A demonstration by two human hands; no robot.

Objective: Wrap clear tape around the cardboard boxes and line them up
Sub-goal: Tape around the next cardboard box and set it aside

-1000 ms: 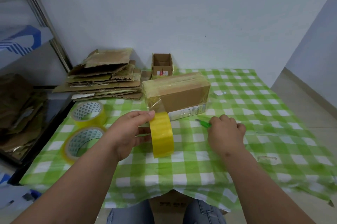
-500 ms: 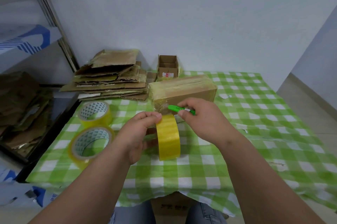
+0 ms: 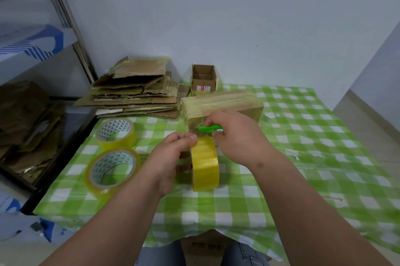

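A closed cardboard box [image 3: 225, 105] wrapped in clear tape lies in the middle of the green checked table [image 3: 303, 157]. A strip of tape runs from its near left corner down to a yellowish tape roll [image 3: 205, 164] standing on edge in front of it. My left hand [image 3: 171, 157] grips that roll, thumb on top. My right hand [image 3: 236, 136] holds a small green cutter [image 3: 209, 129] at the stretched strip, just above the roll and against the box's near face.
Two more tape rolls [image 3: 115, 134] [image 3: 110, 168] lie at the left. A stack of flattened cardboard [image 3: 134, 92] sits at the back left, a small open box [image 3: 203, 79] beside it by the wall. A shelf with cardboard stands off the table's left edge.
My right hand picked the green cutter up from the table at the right and brought it left to the tape strip between roll and box. My left hand kept hold of the roll.
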